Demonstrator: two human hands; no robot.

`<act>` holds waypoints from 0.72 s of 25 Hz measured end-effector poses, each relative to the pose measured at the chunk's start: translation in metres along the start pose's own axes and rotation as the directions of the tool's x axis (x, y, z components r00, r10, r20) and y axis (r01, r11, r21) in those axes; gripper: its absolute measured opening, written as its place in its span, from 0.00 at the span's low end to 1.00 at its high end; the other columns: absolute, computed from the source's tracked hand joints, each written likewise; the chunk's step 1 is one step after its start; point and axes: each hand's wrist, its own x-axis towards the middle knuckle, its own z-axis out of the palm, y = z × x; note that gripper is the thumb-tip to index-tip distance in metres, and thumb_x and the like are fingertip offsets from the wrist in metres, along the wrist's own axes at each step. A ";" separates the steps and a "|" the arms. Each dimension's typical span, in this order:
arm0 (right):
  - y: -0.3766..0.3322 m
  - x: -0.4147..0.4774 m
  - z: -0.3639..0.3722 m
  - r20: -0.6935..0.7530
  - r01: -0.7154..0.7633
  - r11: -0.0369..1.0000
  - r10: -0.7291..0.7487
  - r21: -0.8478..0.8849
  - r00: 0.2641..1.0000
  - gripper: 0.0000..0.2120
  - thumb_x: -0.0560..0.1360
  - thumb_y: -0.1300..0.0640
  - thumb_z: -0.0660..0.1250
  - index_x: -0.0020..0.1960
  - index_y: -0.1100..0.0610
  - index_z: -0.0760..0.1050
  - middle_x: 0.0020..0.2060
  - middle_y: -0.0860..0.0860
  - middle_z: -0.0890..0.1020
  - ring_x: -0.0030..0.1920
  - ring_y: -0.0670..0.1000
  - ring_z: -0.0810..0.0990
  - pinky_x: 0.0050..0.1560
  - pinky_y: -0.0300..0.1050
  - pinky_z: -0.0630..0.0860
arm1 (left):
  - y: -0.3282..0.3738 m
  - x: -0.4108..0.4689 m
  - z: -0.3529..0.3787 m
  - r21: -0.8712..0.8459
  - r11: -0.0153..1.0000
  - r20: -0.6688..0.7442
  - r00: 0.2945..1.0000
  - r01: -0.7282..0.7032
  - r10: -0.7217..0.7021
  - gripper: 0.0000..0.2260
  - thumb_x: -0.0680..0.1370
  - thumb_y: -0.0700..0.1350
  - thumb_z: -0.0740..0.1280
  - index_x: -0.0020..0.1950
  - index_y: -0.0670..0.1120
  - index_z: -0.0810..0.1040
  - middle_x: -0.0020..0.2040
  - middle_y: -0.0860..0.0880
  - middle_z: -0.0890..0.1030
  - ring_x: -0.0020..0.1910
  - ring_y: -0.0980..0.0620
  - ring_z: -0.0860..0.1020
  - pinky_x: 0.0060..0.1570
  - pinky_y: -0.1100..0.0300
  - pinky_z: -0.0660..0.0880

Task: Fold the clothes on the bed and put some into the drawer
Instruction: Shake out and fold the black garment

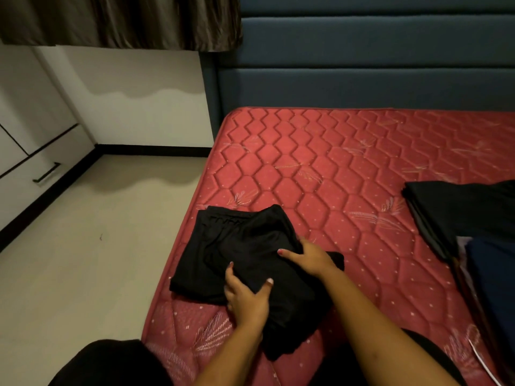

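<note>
Black shorts (239, 246) with an elastic waistband lie partly folded near the left edge of the red quilted mattress (320, 168). My left hand (245, 293) grips a fold of the black fabric between thumb and fingers at the near side. My right hand (309, 257) rests on the same garment further right, thumb stretched out on top and fingers tucked into the cloth. A white drawer (41, 174) with a black handle is in the cabinet at the far left, and it is closed.
A stack of folded dark clothes (459, 210) and a navy piece (493, 280) lie at the mattress's right edge. The blue padded headboard (362, 65) stands behind. Beige floor (97, 232) separates the bed from the white cabinet. A brown curtain (119, 20) hangs above.
</note>
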 end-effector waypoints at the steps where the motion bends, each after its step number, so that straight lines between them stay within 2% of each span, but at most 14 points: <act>1: -0.005 0.000 0.003 0.021 -0.010 0.999 0.009 0.042 1.000 0.36 0.68 0.33 0.69 0.69 0.51 0.70 0.64 0.52 0.77 0.64 0.55 0.76 0.62 0.48 0.72 | 0.001 -0.002 -0.001 -0.051 0.998 0.026 0.999 0.038 -0.037 0.43 0.67 0.43 0.78 0.75 0.50 0.58 0.69 0.38 0.65 0.64 0.39 0.70 0.64 0.53 0.65; 3: -0.006 -0.002 0.012 0.067 -0.041 0.992 0.034 0.118 0.997 0.32 0.63 0.35 0.74 0.61 0.50 0.78 0.59 0.51 0.81 0.58 0.54 0.80 0.59 0.48 0.75 | 0.001 0.001 -0.007 -0.120 0.989 0.087 0.993 0.085 -0.074 0.42 0.66 0.40 0.78 0.74 0.54 0.59 0.66 0.39 0.67 0.57 0.43 0.72 0.60 0.56 0.69; 5: -0.006 -0.008 0.014 0.116 -0.086 0.966 0.060 0.242 0.991 0.25 0.62 0.41 0.77 0.56 0.49 0.81 0.56 0.50 0.83 0.54 0.51 0.82 0.58 0.50 0.77 | -0.001 0.005 -0.015 -0.218 0.970 0.208 0.976 0.107 -0.061 0.38 0.67 0.35 0.76 0.70 0.56 0.63 0.64 0.43 0.72 0.53 0.49 0.75 0.55 0.57 0.74; 7: -0.012 -0.021 0.008 0.161 -0.106 0.916 0.046 0.387 0.986 0.19 0.65 0.52 0.79 0.55 0.51 0.81 0.55 0.50 0.83 0.52 0.50 0.81 0.59 0.49 0.77 | 0.003 0.007 -0.026 -0.299 0.946 0.334 0.942 0.127 -0.020 0.33 0.69 0.30 0.72 0.66 0.55 0.64 0.62 0.45 0.75 0.50 0.54 0.76 0.47 0.63 0.75; 9: -0.021 -0.035 -0.001 0.164 -0.122 0.877 0.050 0.464 0.985 0.20 0.67 0.58 0.78 0.57 0.56 0.79 0.54 0.51 0.82 0.51 0.51 0.80 0.55 0.45 0.77 | 0.011 0.011 -0.042 -0.329 0.940 0.375 0.926 0.087 0.046 0.31 0.68 0.29 0.71 0.64 0.54 0.67 0.60 0.46 0.76 0.51 0.53 0.78 0.45 0.65 0.76; 11: -0.037 -0.047 -0.009 0.087 -0.114 0.880 0.083 0.461 0.993 0.19 0.67 0.59 0.78 0.57 0.58 0.80 0.52 0.52 0.82 0.50 0.52 0.80 0.49 0.43 0.78 | 0.025 0.016 -0.058 -0.336 0.942 0.406 0.902 0.000 0.145 0.30 0.67 0.30 0.72 0.61 0.55 0.69 0.59 0.47 0.77 0.52 0.52 0.78 0.47 0.63 0.77; 13: -0.057 -0.055 -0.013 0.000 -0.076 0.855 0.089 0.513 0.996 0.17 0.67 0.60 0.77 0.56 0.59 0.81 0.51 0.55 0.83 0.49 0.54 0.81 0.50 0.47 0.79 | 0.046 0.022 -0.077 -0.307 0.946 0.439 0.867 -0.102 0.235 0.30 0.68 0.29 0.71 0.62 0.55 0.69 0.55 0.50 0.78 0.49 0.56 0.78 0.46 0.66 0.76; 16: -0.093 -0.063 -0.014 -0.093 0.058 0.673 0.016 0.737 0.996 0.15 0.70 0.62 0.74 0.56 0.57 0.79 0.49 0.54 0.83 0.48 0.53 0.81 0.49 0.45 0.79 | 0.083 0.046 -0.113 -0.309 0.920 0.431 0.828 -0.239 0.360 0.31 0.68 0.28 0.70 0.64 0.52 0.69 0.52 0.52 0.78 0.47 0.58 0.77 0.44 0.70 0.74; 18: -0.118 -0.057 -0.007 -0.161 0.139 0.578 -0.013 0.804 0.987 0.14 0.73 0.61 0.72 0.58 0.54 0.77 0.49 0.52 0.83 0.49 0.52 0.81 0.51 0.45 0.78 | 0.105 0.073 -0.137 -0.303 0.913 0.456 0.800 -0.272 0.390 0.33 0.65 0.31 0.71 0.65 0.53 0.69 0.53 0.51 0.78 0.47 0.56 0.78 0.45 0.69 0.75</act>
